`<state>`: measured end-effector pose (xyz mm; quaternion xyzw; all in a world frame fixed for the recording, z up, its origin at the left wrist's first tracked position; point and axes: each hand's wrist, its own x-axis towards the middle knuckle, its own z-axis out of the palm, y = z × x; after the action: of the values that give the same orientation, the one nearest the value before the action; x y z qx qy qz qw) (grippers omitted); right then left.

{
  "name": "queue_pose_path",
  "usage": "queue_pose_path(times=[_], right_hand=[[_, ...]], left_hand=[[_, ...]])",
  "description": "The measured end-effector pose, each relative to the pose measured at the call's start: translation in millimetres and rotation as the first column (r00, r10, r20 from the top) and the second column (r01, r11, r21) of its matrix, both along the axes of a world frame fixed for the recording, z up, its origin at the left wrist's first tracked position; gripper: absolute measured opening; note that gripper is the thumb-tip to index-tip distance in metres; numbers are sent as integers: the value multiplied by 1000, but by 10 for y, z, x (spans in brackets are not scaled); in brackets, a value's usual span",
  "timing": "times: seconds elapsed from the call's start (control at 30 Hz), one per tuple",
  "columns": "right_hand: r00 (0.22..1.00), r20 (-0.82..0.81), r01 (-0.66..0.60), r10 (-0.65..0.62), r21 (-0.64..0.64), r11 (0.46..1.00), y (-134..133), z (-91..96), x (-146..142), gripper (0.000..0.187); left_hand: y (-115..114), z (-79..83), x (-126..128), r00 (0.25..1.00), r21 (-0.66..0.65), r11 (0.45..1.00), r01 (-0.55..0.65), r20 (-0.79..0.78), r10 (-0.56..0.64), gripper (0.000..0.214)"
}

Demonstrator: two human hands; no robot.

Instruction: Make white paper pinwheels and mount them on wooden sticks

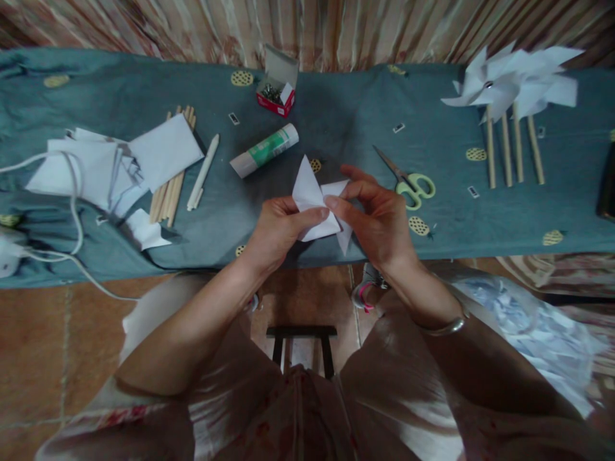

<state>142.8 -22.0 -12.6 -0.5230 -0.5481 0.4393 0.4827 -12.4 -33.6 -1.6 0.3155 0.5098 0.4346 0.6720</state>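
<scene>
Both your hands are close together over the near edge of the surface (346, 109), pinching one folded paper (307, 192) between them. Your left hand (276, 234) grips its left side, thumb lying flat across the front; your right hand (379, 221) has its thumb pressed near the middle of the folds, with the index finger bent close by. Pointed white flaps stick out above and below your fingers. Just beyond the paper, a green-and-white glue stick (265, 150) lies at a slant, and farther off stands a small red box (276, 101) with its lid up and metallic pieces inside. Just to the right of your right hand are scissors (417, 186) with light green handles, blades pointing away from you. At the far right, white pinwheels (485, 89) lie with their wooden handles (505, 148) towards you. Over on your left, a white pen (204, 169) rests beside a bundle of wooden sticks (168, 198), which is partly covered by white sheets (166, 150), and a white cable (73, 205) loops across that end.
</scene>
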Motion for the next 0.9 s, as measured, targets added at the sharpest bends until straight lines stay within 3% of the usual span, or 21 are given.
queue_pose_path(times=[0.3,0.67,0.9], right_hand=[[999,47,-14,13,26,1000,-3,9,-4,16],[996,-75,-54,57,45,998,6,6,1,22],[996,-83,-37,40,46,998,17,42,27,15]], left_hand=[[3,-4,-7,1000,29,999,13,-16,-12,3],[4,-7,-17,999,40,999,31,-43,-29,5],[9,-6,-30,999,47,999,24,-23,-23,1]])
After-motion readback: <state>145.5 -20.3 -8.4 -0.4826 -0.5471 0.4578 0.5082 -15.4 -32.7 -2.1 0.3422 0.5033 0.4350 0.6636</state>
